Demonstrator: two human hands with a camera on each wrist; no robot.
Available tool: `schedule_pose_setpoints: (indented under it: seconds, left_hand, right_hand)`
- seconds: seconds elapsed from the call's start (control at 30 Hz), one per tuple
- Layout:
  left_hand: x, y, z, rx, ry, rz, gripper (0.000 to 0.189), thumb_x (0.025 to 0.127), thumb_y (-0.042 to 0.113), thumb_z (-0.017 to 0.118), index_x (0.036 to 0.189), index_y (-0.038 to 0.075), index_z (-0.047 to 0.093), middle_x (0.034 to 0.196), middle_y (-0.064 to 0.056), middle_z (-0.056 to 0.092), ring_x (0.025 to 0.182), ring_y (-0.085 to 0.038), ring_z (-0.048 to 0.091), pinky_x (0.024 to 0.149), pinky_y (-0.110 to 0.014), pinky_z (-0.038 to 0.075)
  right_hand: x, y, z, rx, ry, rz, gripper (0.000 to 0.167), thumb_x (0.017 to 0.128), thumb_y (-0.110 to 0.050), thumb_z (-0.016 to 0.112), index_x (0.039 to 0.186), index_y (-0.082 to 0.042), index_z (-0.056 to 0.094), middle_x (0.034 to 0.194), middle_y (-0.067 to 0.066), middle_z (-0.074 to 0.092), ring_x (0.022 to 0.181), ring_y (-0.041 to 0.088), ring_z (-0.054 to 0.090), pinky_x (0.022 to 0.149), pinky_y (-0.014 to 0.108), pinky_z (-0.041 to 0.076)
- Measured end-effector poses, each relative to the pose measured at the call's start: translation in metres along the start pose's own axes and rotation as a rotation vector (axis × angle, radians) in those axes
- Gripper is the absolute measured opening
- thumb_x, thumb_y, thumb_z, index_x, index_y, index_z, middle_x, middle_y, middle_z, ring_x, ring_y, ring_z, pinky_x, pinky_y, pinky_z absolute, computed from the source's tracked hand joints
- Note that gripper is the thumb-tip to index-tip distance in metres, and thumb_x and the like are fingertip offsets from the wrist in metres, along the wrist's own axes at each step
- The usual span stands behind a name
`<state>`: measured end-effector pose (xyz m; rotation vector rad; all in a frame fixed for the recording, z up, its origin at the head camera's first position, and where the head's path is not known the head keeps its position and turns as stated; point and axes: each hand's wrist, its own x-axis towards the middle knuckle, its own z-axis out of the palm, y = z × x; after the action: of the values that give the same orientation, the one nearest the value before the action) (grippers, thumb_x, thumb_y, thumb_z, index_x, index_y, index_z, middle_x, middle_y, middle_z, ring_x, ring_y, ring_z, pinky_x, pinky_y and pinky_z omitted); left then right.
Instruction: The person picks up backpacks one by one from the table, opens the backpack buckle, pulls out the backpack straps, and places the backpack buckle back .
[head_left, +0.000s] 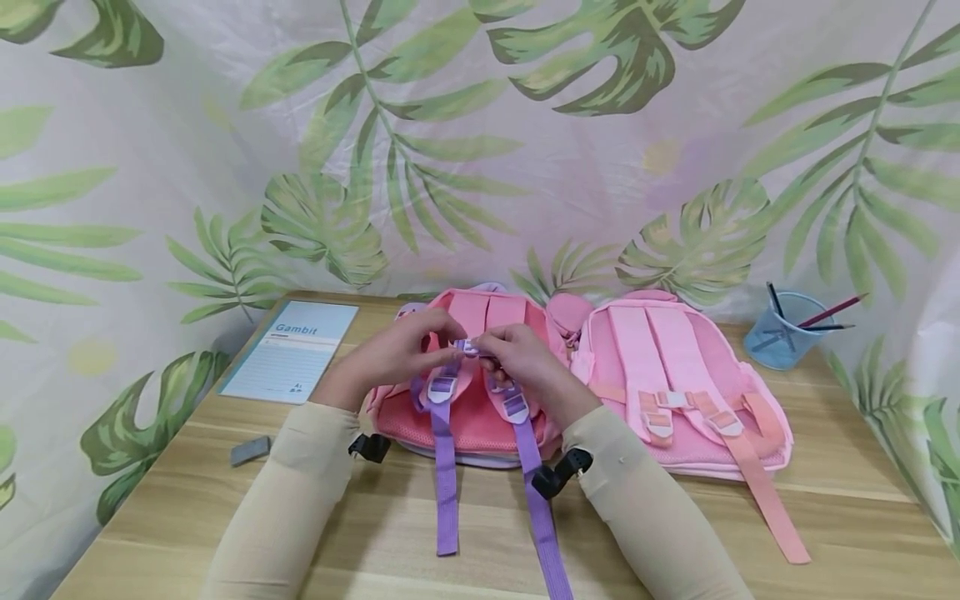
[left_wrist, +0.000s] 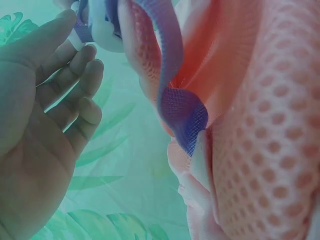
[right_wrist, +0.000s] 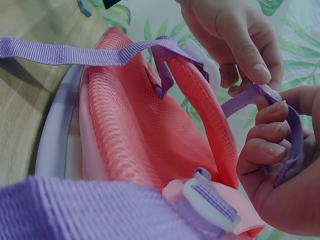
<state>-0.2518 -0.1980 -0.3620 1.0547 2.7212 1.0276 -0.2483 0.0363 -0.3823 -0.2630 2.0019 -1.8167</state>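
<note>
A pink and coral backpack (head_left: 480, 437) lies with its shoulder straps facing up. Above it, both hands meet at a small white buckle (head_left: 467, 347) on a thin purple chest strap (right_wrist: 239, 103). My left hand (head_left: 405, 346) pinches the buckle's left end between thumb and forefinger, its other fingers loosely bent. From the other side my right hand (head_left: 525, 358) pinches the buckle, and a loop of purple webbing (right_wrist: 295, 142) runs over its curled fingers. White strap adjusters (head_left: 441, 390) sit below, with long purple webbing tails (head_left: 446, 492) hanging down onto the table.
A second, lighter pink backpack (head_left: 690, 442) with orange straps lies to the right. Behind it at far right stands a blue mesh cup (head_left: 783, 333) with pencils. A notebook (head_left: 288, 358) and a grey eraser (head_left: 251, 451) are on the wooden table (head_left: 375, 533) at left.
</note>
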Motion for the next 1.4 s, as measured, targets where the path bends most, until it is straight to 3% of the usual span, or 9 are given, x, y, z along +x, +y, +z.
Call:
schedule_pose_setpoints:
  seconds: [0.2, 0.4, 0.53, 0.97, 1.4]
  left_hand:
    - [-0.002, -0.003, 0.0, 0.002, 0.01, -0.02, 0.02, 0.101, 0.013, 0.077, 0.12, 0.013, 0.073, 0.112, -0.002, 0.071, 0.098, -0.019, 0.06, 0.087, -0.038, 0.053]
    - [-0.004, -0.005, 0.0, -0.038, 0.023, -0.032, 0.019, 0.101, 0.012, 0.077, 0.119, 0.012, 0.072, 0.108, -0.002, 0.071, 0.099, -0.019, 0.063, 0.087, -0.037, 0.055]
    - [-0.004, -0.005, 0.001, -0.05, 0.044, -0.018, 0.019, 0.101, 0.011, 0.076, 0.12, 0.01, 0.072, 0.109, -0.004, 0.071, 0.1, -0.02, 0.063, 0.089, -0.038, 0.054]
    - [-0.003, -0.005, 0.004, -0.082, 0.078, -0.021, 0.022, 0.1, 0.009, 0.076, 0.122, 0.007, 0.073, 0.111, -0.008, 0.073, 0.101, -0.022, 0.063, 0.092, -0.041, 0.053]
    - [-0.001, -0.007, 0.008, -0.089, 0.059, -0.021, 0.022, 0.099, 0.01, 0.078, 0.121, 0.01, 0.073, 0.106, -0.005, 0.071, 0.098, -0.02, 0.062, 0.085, -0.034, 0.053]
  right_hand:
    - [-0.003, 0.007, -0.009, 0.005, -0.015, 0.024, 0.033, 0.113, -0.027, 0.057, 0.106, 0.002, 0.071, 0.069, -0.001, 0.058, 0.057, 0.011, 0.047, 0.055, 0.023, 0.042]
    - [-0.004, 0.009, -0.019, -0.117, -0.07, -0.027, 0.033, 0.11, -0.02, 0.062, 0.12, 0.01, 0.069, 0.069, -0.002, 0.055, 0.058, 0.011, 0.046, 0.054, 0.023, 0.038]
    - [-0.003, 0.009, -0.018, -0.131, -0.065, -0.028, 0.032, 0.109, -0.02, 0.065, 0.119, 0.01, 0.069, 0.069, -0.002, 0.054, 0.057, 0.012, 0.045, 0.053, 0.024, 0.037]
    - [0.001, 0.011, -0.009, 0.04, -0.034, -0.021, 0.023, 0.108, -0.011, 0.063, 0.118, 0.008, 0.072, 0.069, -0.001, 0.062, 0.056, 0.009, 0.053, 0.055, 0.023, 0.045]
    - [0.004, 0.009, -0.004, 0.001, -0.047, -0.035, 0.02, 0.109, -0.008, 0.059, 0.116, 0.007, 0.07, 0.071, -0.002, 0.062, 0.056, 0.01, 0.049, 0.053, 0.023, 0.042]
